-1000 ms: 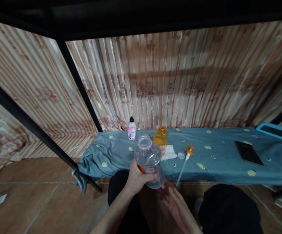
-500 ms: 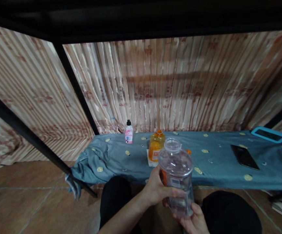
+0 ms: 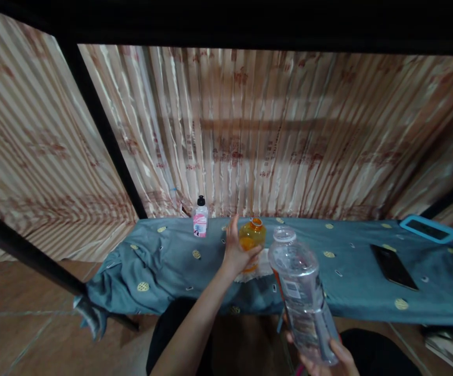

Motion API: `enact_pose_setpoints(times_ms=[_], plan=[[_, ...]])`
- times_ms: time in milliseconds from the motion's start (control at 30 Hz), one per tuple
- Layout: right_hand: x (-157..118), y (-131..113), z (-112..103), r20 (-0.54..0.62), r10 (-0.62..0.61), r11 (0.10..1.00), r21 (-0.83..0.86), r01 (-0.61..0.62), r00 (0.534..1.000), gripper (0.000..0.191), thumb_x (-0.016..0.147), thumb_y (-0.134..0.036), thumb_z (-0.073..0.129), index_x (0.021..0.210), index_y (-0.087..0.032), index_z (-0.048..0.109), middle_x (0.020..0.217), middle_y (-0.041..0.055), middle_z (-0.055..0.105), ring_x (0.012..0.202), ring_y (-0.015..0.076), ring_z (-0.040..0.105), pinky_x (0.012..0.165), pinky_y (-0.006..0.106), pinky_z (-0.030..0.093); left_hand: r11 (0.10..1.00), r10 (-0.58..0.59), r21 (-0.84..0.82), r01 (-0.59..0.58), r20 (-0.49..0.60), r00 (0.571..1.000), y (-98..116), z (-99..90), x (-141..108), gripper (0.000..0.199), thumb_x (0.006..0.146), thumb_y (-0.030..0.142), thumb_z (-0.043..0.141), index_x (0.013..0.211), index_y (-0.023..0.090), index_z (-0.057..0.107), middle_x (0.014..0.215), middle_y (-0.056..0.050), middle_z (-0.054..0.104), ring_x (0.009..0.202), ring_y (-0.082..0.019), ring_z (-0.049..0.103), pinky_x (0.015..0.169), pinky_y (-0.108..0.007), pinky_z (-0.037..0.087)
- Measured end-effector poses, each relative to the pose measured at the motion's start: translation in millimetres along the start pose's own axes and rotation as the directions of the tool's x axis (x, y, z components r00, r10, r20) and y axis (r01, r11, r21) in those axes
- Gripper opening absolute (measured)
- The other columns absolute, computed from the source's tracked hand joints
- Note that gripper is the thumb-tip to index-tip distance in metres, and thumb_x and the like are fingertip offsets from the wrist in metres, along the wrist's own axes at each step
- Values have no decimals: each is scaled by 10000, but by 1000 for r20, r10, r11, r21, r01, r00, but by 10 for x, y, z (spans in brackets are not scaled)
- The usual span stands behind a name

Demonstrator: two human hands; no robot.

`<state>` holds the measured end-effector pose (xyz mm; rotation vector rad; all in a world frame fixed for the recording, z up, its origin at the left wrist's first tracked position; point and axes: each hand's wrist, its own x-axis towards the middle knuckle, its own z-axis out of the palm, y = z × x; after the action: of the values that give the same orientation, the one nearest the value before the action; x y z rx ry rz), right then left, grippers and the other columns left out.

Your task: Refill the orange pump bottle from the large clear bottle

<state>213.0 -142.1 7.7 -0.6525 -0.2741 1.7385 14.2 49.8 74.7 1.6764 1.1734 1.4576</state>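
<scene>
Right hand [image 3: 330, 369]: I grip clear bottle [image 3: 300, 284] low, likely sparing its neck [image 3: 284, 235] | left hand [image 3: 236, 257]: spread around amber bottle [image 3: 253, 235], 10 o'clock

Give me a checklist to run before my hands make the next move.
1. Clear bottle held: ok, right hand grips its lower end.
2. Clear bottle upright: not ok, it leans.
3. Orange bottle upright: ok.
4. Left hand firmly on the orange bottle: cannot tell; it is at the bottle, grip unclear.
5. Both bottle mouths uncapped: ok.
6. Pink-labelled bottle away from both hands: ok.
</scene>
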Motion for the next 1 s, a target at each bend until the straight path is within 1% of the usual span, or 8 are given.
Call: enact_pose_setpoints(times_ms=[133, 300, 400, 500, 733, 833, 933, 1000], plan=[[32, -109, 24, -36, -56, 997, -60, 54, 998, 298, 713, -356, 845, 982, -234, 805, 992, 142, 815, 885, 324, 777, 717, 349, 642, 1000, -17, -24, 19, 57, 998, -87, 168, 34, 904, 577, 175, 834, 1384, 202, 427, 1442, -154, 491, 1360, -326, 451, 1153, -539, 347], [69, -151, 56, -110, -111, 991, -89, 101, 988, 271, 705, -278, 863, 966, -290, 794, 975, 96, 828, 856, 319, 782, 668, 358, 649, 999, 43, 26, -44, 55, 998, -113, 161, 10, 663, 643, 144, 763, 1263, 213, 537, 1313, -107, 600, 1250, -302, 553, 1098, -532, 427], [87, -134, 32, -152, -117, 990, -96, 103, 982, 302, 696, -248, 872, 983, -284, 784, 978, 88, 828, 846, 312, 784, 654, 337, 651, 997, 71, 36, -74, 73, 995, -96, 130, -17, 633, 658, 134, 740, 1251, 227, 537, 1296, -88, 609, 1230, -293, 562, 1080, -520, 449], [103, -116, 34, -190, -109, 990, -110, 89, 976, 322, 680, -232, 884, 983, -264, 780, 985, 91, 827, 844, 330, 783, 654, 355, 657, 996, 76, 42, -79, 82, 994, -88, 129, -38, 624, 666, 111, 711, 1250, 233, 527, 1292, -81, 608, 1227, -282, 561, 1077, -510, 452], [92, -120, 275, -245, -127, 987, -131, 97, 961, 393, 590, -216, 932, 940, -263, 761, 931, 96, 833, 778, 349, 787, 579, 367, 660, 997, 73, 5, -73, 60, 996, -118, 160, -31, 617, 655, 89, 710, 1232, 221, 537, 1281, -96, 606, 1212, -284, 568, 1068, -504, 459], [66, -149, 318, -300, -119, 990, -113, 89, 946, 422, 542, -218, 951, 911, -247, 749, 889, 98, 836, 749, 359, 787, 551, 368, 660, 996, 84, -18, -83, 57, 995, -123, 164, -22, 608, 654, 83, 723, 1219, 227, 553, 1261, -92, 615, 1197, -282, 577, 1060, -502, 466], [22, -189, 268, -309, -94, 992, -107, 64, 947, 482, 616, -228, 922, 1033, -270, 685, 949, 117, 829, 811, 378, 780, 588, 393, 660, 996, 92, -21, -91, 60, 994, -124, 168, -16, 590, 656, 91, 738, 1204, 219, 563, 1244, -95, 622, 1189, -282, 581, 1057, -498, 468], [-13, -210, 232, -311, -73, 994, -101, 44, 948, 675, 655, -234, 905, 1229, -297, 555, 1007, 142, 815, 866, 396, 768, 617, 405, 659, 996, 92, -16, -91, 62, 994, -126, 169, -13, 583, 658, 96, 746, 1201, 200, 564, 1242, -108, 621, 1187, -285, 582, 1053, -492, 470]])
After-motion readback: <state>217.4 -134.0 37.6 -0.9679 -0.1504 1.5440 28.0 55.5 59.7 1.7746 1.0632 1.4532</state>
